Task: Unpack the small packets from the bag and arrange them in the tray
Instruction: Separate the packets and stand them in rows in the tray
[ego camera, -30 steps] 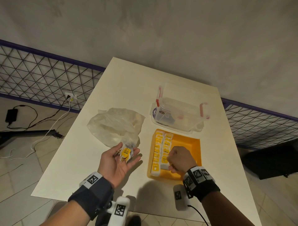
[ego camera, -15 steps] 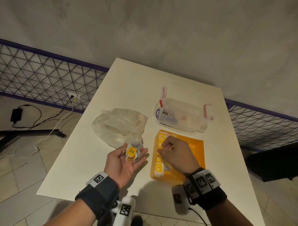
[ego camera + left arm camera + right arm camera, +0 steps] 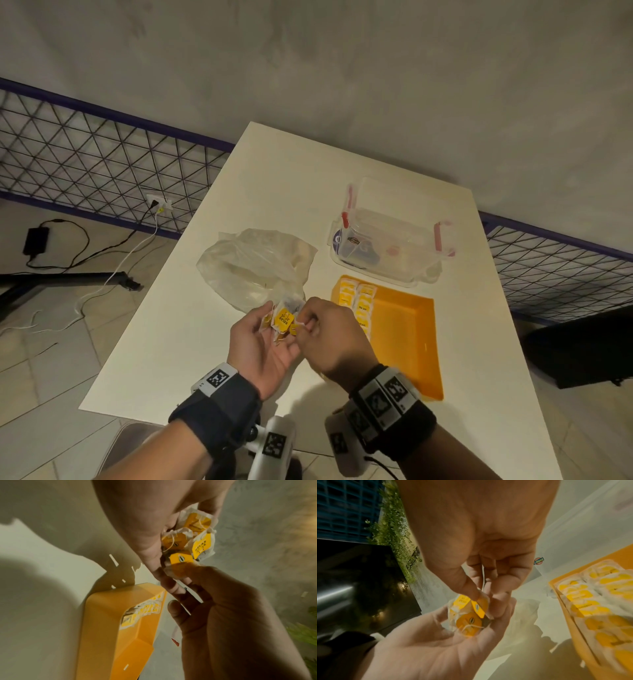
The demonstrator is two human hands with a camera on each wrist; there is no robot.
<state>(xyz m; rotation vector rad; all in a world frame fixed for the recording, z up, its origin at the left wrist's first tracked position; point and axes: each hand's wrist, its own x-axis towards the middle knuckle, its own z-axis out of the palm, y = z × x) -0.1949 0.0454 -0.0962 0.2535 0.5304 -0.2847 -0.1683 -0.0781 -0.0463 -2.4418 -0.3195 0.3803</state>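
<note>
I am picking the next packet out of the small heap of packets cupped in my left hand, whose fingers curl loosely round them, palm up, just left of the tray. My right hand pinches that one packet between thumb and fingertips. I judge the unpacking partly done: two rows already lie along the tray's left side, the rest bare. Next I need to lift this packet free of the others' strings and lay it beside the rows. One yellow tag reads "RELAX". The plastic bag lies slack behind my hands; a clear box stands beyond the tray.
</note>
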